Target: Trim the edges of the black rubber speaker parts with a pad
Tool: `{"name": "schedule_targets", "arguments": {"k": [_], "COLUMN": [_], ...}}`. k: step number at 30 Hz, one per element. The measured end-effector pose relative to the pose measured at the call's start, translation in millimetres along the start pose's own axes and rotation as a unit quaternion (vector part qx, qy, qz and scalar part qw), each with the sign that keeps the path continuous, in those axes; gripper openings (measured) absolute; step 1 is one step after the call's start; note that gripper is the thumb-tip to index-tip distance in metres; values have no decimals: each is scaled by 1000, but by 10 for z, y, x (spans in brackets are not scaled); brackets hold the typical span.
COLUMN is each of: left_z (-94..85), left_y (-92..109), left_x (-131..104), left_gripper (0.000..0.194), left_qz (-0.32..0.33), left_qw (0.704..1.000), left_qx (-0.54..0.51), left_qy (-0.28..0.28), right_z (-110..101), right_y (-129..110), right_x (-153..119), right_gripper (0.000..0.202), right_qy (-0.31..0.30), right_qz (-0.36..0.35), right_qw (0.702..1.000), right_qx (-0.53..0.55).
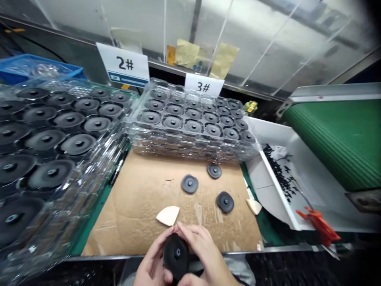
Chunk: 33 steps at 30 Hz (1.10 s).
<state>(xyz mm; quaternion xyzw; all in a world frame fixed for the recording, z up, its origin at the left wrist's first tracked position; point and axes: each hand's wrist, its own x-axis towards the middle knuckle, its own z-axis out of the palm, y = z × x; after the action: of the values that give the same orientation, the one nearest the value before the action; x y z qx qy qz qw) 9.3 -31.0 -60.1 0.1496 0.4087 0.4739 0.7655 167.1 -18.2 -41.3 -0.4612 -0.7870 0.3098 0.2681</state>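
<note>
The left hand (153,258) and the right hand (208,252) are closed together around one black disc (176,254), which is at the near edge of the cardboard (133,190). Ahead of this grip, a central tray stack (178,147) contains similar discs (193,126) in rows. To the left of the grip, clear trays (101,153) also contain such discs. To the right, a white bin (279,190) contains small black pieces (275,171). Farther ahead-left, a blue crate (71,72) contains transparent plastic (44,70).

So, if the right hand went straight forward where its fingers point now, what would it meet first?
Probably the cream wedge-shaped piece on the cardboard, just beyond the right hand. The left hand is close beside that line, and height is unclear, so it might pass above the piece.
</note>
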Motion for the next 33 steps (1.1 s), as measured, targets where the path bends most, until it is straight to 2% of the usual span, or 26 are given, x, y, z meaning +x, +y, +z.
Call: {"name": "schedule_targets", "arguments": {"k": [3,5,9,12,15,20,23,26,28,30,33], "left_z": [-214,-309,-377,-385,-388,-378,-325,-229,-174,-151,-156], "left_y": [182,336,559,592,571,579,611,629,631,630,626], "left_x": [9,-1,-64,-106,-118,-87,-57,-43,-55,-82,-135], "left_gripper": [62,63,61,58,55,53,54,56,53,47,52], "left_qz": [-13,2,50,61,60,62,56,56,39,14,17], "left_qw": [995,990,983,977,973,973,977,981,985,989,991], "left_qx": [-94,-138,-166,-198,-219,-216,-199,-170,-152,-135,-116], "left_qy": [20,27,57,58,51,51,57,70,65,54,62], "right_z": [140,223,408,444,412,422,332,134,17,-55,-90], "right_y": [-84,-62,187,347,337,128,-24,-305,-545,-751,-901], "right_x": [148,276,506,646,698,569,600,739,819,864,910], "right_gripper": [60,48,40,34,31,26,21,26,31,31,25], "right_qy": [20,22,1,-6,-9,-34,-50,-5,24,-12,-144], "right_qz": [61,99,91,80,81,63,61,71,30,-27,-21], "right_qw": [995,985,985,989,992,997,997,997,997,994,982], "right_qx": [-81,-143,-149,-128,-98,-38,-15,21,71,108,117]}}
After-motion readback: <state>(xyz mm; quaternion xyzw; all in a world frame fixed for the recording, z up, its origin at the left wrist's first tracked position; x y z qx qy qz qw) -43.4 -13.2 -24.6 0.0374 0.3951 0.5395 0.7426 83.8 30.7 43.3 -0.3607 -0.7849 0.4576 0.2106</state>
